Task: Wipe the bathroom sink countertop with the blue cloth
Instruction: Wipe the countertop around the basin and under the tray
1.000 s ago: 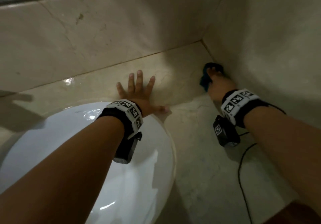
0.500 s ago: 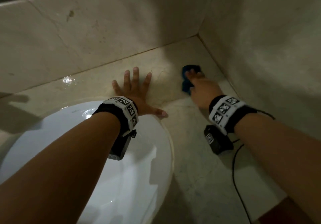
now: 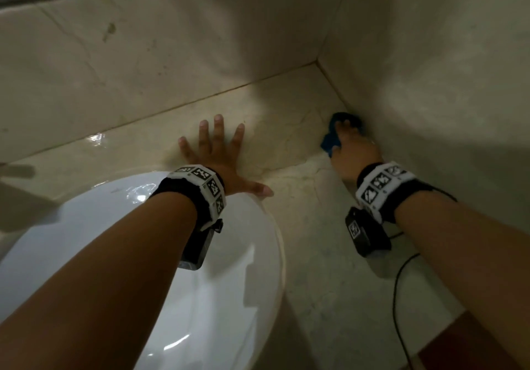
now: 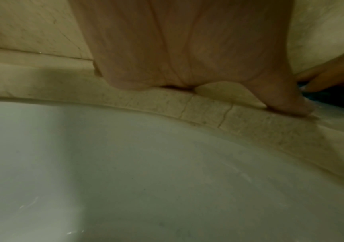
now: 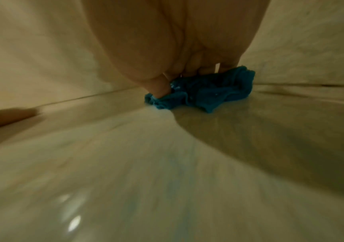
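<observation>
The blue cloth (image 3: 329, 140) lies bunched on the beige marble countertop (image 3: 286, 128), close against the right side wall. My right hand (image 3: 350, 146) holds it down, with fingers and thumb curled into its folds. In the right wrist view the cloth (image 5: 204, 93) is crumpled under the right hand (image 5: 177, 41). My left hand (image 3: 218, 151) lies flat on the countertop behind the sink, fingers spread, holding nothing. The left wrist view shows the left hand (image 4: 187, 49) with its thumb on the counter edge, and the cloth (image 4: 336, 98) at the far right.
The white sink basin (image 3: 229, 298) fills the lower left under my left forearm. The back wall (image 3: 143, 68) and side wall (image 3: 430, 82) meet in a corner beyond the cloth. A wet patch (image 3: 96, 138) shines at the left. A black cable (image 3: 397, 298) lies under my right arm.
My right hand slid the cloth left, away from the side wall, then back right against it. The left hand stayed flat in place.
</observation>
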`<state>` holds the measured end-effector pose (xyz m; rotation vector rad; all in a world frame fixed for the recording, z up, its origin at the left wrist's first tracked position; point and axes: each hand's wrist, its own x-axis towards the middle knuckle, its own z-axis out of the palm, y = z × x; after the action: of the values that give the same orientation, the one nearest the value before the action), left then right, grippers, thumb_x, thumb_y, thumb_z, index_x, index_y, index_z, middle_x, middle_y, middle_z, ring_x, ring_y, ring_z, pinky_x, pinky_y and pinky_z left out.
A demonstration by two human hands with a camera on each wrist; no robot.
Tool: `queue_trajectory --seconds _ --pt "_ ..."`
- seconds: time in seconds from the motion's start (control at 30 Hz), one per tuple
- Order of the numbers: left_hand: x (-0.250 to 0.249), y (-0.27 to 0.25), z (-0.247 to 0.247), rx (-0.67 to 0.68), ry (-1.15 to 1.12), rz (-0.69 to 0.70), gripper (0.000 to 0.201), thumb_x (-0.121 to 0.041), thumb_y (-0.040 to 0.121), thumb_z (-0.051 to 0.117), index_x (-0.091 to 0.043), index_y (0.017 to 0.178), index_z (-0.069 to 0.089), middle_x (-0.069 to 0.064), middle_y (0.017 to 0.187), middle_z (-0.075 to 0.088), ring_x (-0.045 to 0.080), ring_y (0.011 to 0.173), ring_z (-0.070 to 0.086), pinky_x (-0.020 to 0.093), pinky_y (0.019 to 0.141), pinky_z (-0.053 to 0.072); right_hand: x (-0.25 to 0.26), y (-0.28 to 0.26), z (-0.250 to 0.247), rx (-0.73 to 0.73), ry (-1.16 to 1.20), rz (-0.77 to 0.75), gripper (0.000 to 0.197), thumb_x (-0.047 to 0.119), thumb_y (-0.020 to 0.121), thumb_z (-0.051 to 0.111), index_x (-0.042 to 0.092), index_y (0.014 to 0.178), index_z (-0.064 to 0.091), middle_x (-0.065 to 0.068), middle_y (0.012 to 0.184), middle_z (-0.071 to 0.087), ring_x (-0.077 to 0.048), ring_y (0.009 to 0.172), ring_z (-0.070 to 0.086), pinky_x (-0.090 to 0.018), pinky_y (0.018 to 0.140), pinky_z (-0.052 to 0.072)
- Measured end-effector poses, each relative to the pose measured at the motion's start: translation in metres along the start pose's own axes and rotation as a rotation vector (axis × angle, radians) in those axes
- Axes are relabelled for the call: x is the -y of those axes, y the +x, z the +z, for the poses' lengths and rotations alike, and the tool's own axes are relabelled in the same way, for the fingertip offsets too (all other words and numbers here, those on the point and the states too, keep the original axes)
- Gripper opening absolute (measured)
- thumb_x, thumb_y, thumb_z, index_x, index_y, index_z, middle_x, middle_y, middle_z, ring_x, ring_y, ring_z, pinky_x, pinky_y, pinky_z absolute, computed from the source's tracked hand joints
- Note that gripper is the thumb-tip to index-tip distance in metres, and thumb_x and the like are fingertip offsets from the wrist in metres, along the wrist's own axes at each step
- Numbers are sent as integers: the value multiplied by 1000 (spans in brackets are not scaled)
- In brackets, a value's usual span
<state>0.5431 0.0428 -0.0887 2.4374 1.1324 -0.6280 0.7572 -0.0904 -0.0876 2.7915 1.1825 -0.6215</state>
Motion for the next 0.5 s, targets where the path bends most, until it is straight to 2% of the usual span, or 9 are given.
queue_trajectory --seconds 0.13,0.23,0.33,0.5 --pt "0 -2 0 -4 2 1 139 -96 40 46 -37 140 -31 2 145 -44 29 136 -36 64 106 -15 -1 -1 1 -54 -14 33 59 20 98 33 14 151 8 -9 159 7 -27 143 20 -43 115 24" --pt "1 -1 -2 -2 -4 4 140 -95 41 47 -37 140 -31 3 145 -45 30 136 -36 65 107 -15 5 -26 10 23 -43 37 59 22 100 29 15 151 2 -5 159 0 -23 146 11 -45 113 26" --pt "0 -2 -2 -9 -10 11 140 -96 40 47 -36 141 -30 4 145 -44 30 136 -36 66 107 -12 16 -41 9 98 -82 -6 60 25 100 28 17 151 -2 -4 159 -4 -22 146 9 -45 112 28" --pt "0 0 0 -13 -10 3 141 -96 39 48 -37 140 -31 3 145 -44 30 136 -36 66 106 -13 39 -22 1 96 -90 -84 60 24 99 31 18 150 -1 -4 159 -4 -22 147 7 -46 114 25"
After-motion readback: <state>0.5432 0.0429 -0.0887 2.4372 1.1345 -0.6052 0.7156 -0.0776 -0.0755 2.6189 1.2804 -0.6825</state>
